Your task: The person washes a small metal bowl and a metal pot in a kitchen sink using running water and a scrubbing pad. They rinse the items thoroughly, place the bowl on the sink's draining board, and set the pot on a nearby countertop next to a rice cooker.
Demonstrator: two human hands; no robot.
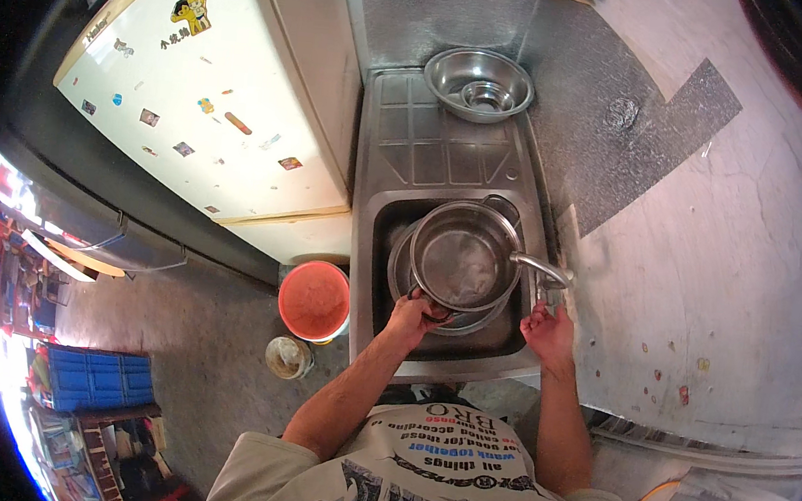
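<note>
A stainless steel pot [465, 252] is in the sink basin [427, 356] in front of me, its spout-side rim under the tap [541, 266]. My left hand [415, 320] grips the pot's dark loop handle on the near side. The opposite handle [503, 206] points away from me. Beneath the pot shows the rim of a wider metal basin [398, 279]. My right hand [548, 331] is at the tap's base with its fingers bent; whether they grip the lever is unclear. A pale, glinting patch lies on the pot's bottom, and I cannot tell if it is water.
On the ribbed drainboard [438, 150] a large steel bowl [480, 61] holds smaller bowls [487, 97]. To the left stand a refrigerator [191, 110] with stickers, a red-topped bucket [314, 300] and a small tub [288, 356] on the floor. A wall [655, 294] borders the sink's right side.
</note>
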